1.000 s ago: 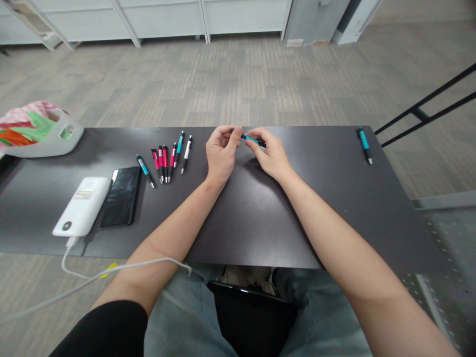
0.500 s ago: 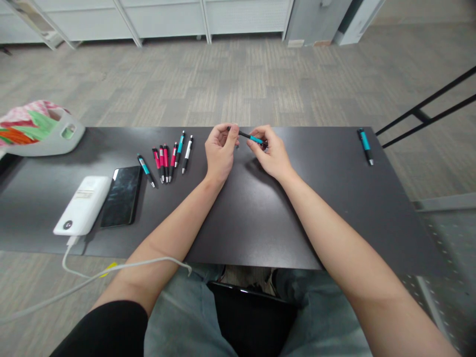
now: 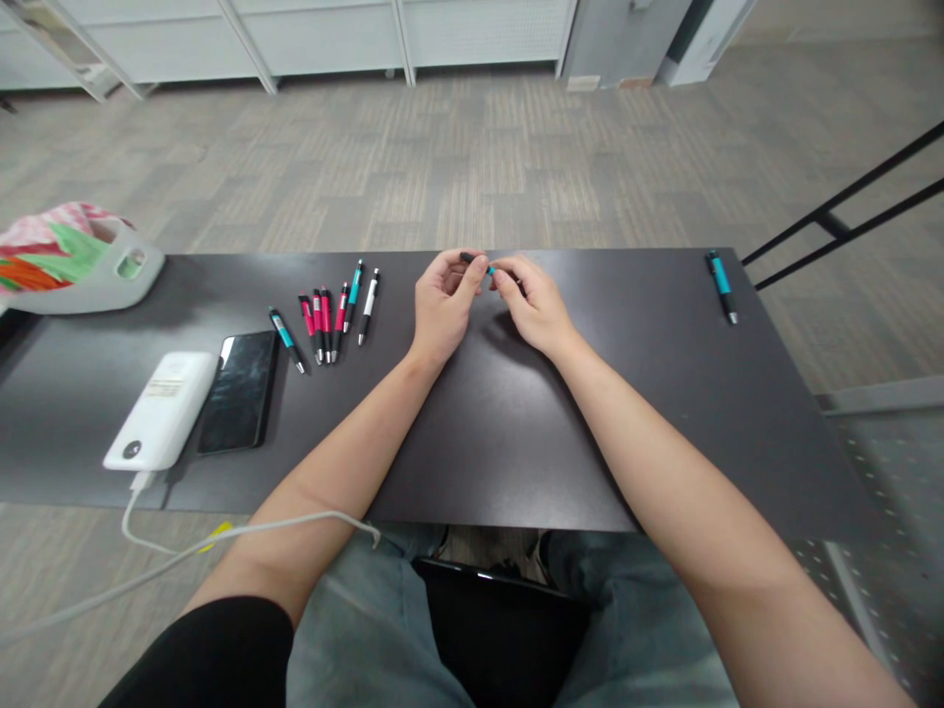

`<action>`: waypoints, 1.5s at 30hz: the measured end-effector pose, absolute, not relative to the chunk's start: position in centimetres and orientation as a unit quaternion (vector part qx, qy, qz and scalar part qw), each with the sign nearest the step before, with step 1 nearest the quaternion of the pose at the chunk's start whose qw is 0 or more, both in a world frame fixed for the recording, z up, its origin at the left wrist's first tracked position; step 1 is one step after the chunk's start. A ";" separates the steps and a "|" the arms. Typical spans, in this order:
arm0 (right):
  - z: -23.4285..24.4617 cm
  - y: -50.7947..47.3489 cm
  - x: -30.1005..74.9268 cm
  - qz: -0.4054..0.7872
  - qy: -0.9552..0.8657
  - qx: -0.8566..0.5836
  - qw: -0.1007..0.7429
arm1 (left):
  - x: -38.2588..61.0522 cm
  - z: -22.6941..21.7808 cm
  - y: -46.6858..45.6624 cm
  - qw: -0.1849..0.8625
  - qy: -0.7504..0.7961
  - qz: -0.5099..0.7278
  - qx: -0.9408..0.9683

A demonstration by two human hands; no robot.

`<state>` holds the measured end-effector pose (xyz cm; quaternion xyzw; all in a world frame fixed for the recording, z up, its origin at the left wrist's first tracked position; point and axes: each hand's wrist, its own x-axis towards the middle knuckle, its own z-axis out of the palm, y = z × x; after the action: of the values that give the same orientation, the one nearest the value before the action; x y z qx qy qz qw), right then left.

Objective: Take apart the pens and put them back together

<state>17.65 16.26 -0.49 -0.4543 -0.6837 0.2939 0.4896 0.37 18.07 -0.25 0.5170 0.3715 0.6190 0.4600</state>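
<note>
Over the far part of the dark table, my left hand (image 3: 444, 307) pinches the black end of a blue-and-black pen (image 3: 491, 270). The fingers of my right hand (image 3: 540, 310) are closed round the blue part of the same pen. Most of the pen is hidden by my fingers, and I cannot tell whether its parts are joined. To the left of my hands lie a white-and-black pen (image 3: 370, 306), a blue pen (image 3: 353, 295), several red pens (image 3: 325, 323) and one more blue pen (image 3: 287, 339). Another blue pen (image 3: 722, 287) lies alone near the right edge.
On the table's left are a black phone (image 3: 238, 391) and a white power bank (image 3: 162, 408) with a white cable (image 3: 243, 529) crossing near my left forearm. A white basket (image 3: 110, 285) holding colourful cloth stands at the far left. Black metal bars (image 3: 833, 225) rise beyond the right edge.
My hands have come closer together on the pen, so less of its black and blue length shows between them. The pens on the table lie as before; the view has shifted slightly.
</note>
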 end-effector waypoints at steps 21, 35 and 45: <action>-1.0 16.7 17.6 0.280 -0.701 -0.447 0.480 | 0.4 0.1 18.0 0.419 0.404 0.605 0.543; -1.1 16.3 17.8 0.268 -0.683 -0.473 0.487 | -0.3 -1.3 19.4 0.413 0.401 0.632 0.519; -0.4 16.1 17.9 0.253 -0.642 -0.514 0.509 | -0.9 -0.8 19.7 0.374 0.401 0.673 0.497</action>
<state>17.85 16.12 -0.36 -0.5142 -0.6425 0.2526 0.5090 -0.92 19.66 -0.76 0.4969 0.4007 0.6727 0.3740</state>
